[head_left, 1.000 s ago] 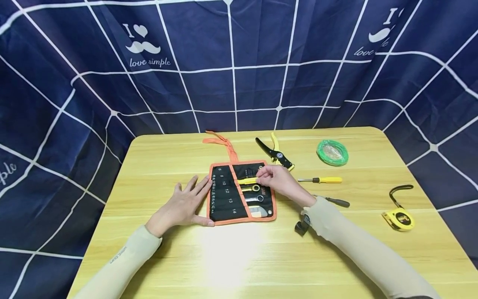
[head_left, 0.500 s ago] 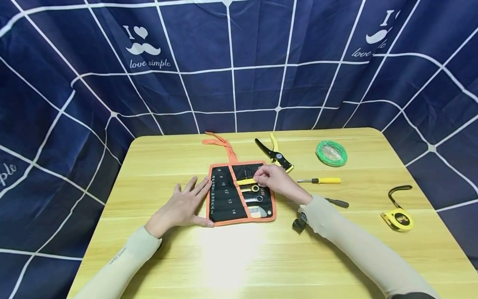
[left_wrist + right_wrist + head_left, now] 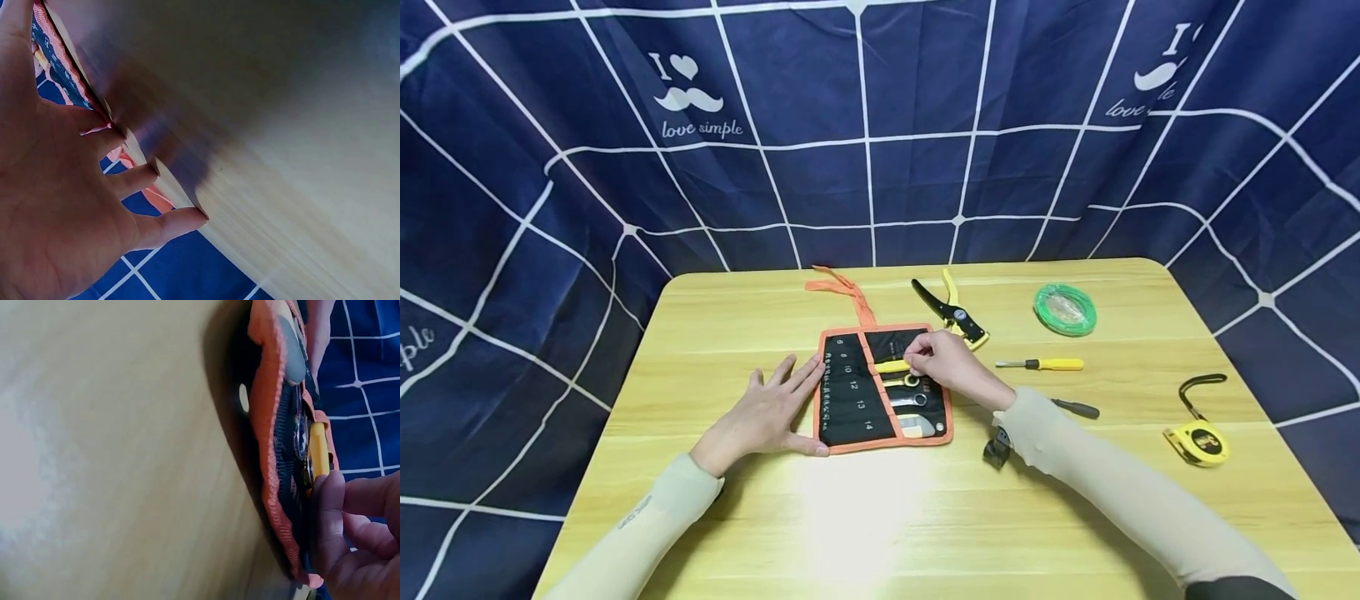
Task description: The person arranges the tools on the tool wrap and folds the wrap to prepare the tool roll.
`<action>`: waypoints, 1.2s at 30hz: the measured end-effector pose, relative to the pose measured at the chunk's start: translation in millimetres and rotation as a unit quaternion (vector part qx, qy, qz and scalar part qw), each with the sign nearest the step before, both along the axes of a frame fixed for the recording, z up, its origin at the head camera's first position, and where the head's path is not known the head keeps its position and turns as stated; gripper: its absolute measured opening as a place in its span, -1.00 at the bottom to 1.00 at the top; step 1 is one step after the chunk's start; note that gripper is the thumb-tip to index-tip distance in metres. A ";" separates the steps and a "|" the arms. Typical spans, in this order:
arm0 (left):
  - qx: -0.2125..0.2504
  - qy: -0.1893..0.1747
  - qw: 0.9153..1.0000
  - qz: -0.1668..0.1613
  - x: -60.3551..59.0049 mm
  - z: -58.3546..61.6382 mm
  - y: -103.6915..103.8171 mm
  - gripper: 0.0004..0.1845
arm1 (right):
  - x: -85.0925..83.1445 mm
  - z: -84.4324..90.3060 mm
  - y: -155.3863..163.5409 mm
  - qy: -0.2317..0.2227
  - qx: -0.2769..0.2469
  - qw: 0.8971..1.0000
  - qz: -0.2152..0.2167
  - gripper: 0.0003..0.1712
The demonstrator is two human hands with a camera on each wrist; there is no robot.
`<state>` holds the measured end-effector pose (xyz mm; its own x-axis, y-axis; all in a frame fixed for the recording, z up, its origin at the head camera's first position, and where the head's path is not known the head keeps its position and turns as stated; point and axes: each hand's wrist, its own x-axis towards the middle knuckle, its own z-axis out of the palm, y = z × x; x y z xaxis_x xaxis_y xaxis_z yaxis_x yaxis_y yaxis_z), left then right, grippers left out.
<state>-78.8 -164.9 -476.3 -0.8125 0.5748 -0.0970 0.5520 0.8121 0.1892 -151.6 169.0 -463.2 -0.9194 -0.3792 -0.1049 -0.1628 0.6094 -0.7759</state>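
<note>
Presently, item one: black fabric tool roll with orange trim, laid open near the middle of the pale wooden table. Item two: yellow-handled wrench, lying across an upper pocket, pinched at its end by the right hand. Item three: left hand, fingers straight and spread, flat on the table, touching the roll's left edge. Handling note: the wrench likely seats best slid level along its pocket, the left hand bracing the cloth.

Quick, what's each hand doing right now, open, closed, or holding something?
Left hand: open, fingers flat on the table against the tool roll.
Right hand: closed, pinching the yellow wrench at the roll.
</note>
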 end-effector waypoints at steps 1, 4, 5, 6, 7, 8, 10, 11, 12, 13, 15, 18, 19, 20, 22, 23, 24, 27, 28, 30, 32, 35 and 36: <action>0.000 -0.001 1.000 0.000 -0.3 0.3 0.5 0.43 | 0.0 -0.3 -0.3 0.001 -0.003 1.000 -0.002 -0.83; -0.002 -0.007 1.000 0.002 -0.8 1.1 1.8 0.44 | -1.8 -4.3 -2.4 -0.003 -0.019 1.000 -0.002 -0.84; -0.003 -0.008 1.000 0.002 -1.1 1.1 2.4 0.44 | -2.0 -5.5 -2.8 -0.004 -0.023 1.000 -0.002 -0.85; -0.001 -0.009 1.000 0.001 -1.6 0.9 3.2 0.44 | -2.2 -6.5 -3.2 -0.005 -0.028 1.000 -0.004 -0.86; 0.001 -0.009 1.000 0.000 -2.1 0.5 3.5 0.43 | -2.2 -7.7 -3.7 -0.004 -0.031 0.999 -0.006 -0.86; 0.002 -0.010 1.000 -0.001 -2.2 0.5 3.8 0.43 | -2.1 -8.3 -4.1 -0.003 -0.033 0.999 -0.008 -0.86; 0.005 -0.010 1.000 -0.002 -2.5 0.1 4.0 0.43 | -0.7 -8.6 -4.3 0.000 -0.038 0.999 -0.013 -0.87; 0.004 -0.010 1.000 -0.003 -2.5 0.0 3.9 0.43 | -0.2 -9.2 -4.3 0.000 -0.043 0.999 -0.013 -0.87; 0.003 -0.011 1.000 -0.002 -2.4 -0.1 3.6 0.43 | 0.3 -9.8 -4.2 0.000 -0.048 0.999 -0.012 -0.88; 0.000 -0.012 1.000 -0.001 -2.1 -0.1 3.1 0.43 | 1.1 -10.0 -4.2 -0.002 -0.053 0.999 -0.009 -0.88; -0.005 -0.013 1.000 0.002 -1.4 -0.2 1.9 0.44 | 2.8 -10.5 -4.4 -0.006 -0.063 0.998 -0.005 -0.89; -0.009 -0.009 1.000 0.002 -1.3 -0.4 0.9 0.44 | 5.0 -11.1 -3.5 -0.005 -0.073 0.997 -0.010 -0.89; -0.009 -0.007 1.000 0.001 -1.4 -0.4 0.7 0.44 | 5.6 -10.9 -2.8 -0.004 -0.076 0.997 -0.014 -0.89; -0.008 -0.006 1.000 0.000 -1.6 -0.4 0.5 0.44 | 6.0 -11.0 -2.0 -0.004 -0.080 0.997 -0.019 -0.89; -0.006 -0.001 1.000 -0.003 -2.1 -0.6 0.2 0.44 | 6.9 -10.0 -0.1 -0.001 -0.089 0.996 -0.026 -0.89; -0.005 0.001 1.000 -0.004 -2.3 -0.6 0.1 0.44 | 7.5 -8.7 1.0 0.001 -0.094 0.995 -0.028 -0.89; -0.004 0.003 1.000 -0.005 -2.4 -0.6 0.0 0.44 | 8.1 -7.4 2.2 0.003 -0.099 0.995 -0.031 -0.88; -0.002 0.008 1.000 -0.007 -2.9 -0.6 -0.4 0.45 | 10.0 -3.6 5.8 0.004 -0.115 0.993 -0.038 -0.86; -0.002 0.008 1.000 -0.007 -2.9 -0.4 -0.5 0.45 | 10.7 -2.9 7.4 0.003 -0.119 0.992 -0.040 -0.85; -0.001 0.007 1.000 -0.006 -3.1 0.1 -0.4 0.45 | 12.3 -1.1 10.1 0.000 -0.126 0.991 -0.046 -0.84; -0.001 0.005 1.000 -0.005 -3.1 0.6 -0.2 0.45 | 14.0 0.2 12.4 -0.002 -0.135 0.990 -0.049 -0.82; -0.002 0.001 1.000 -0.004 -3.0 1.3 0.3 0.45 | 17.1 2.4 16.4 -0.004 -0.149 0.988 -0.049 -0.79; -0.002 0.000 1.000 -0.004 -2.9 1.6 0.5 0.45 | 18.0 3.2 18.3 -0.004 -0.153 0.987 -0.049 -0.78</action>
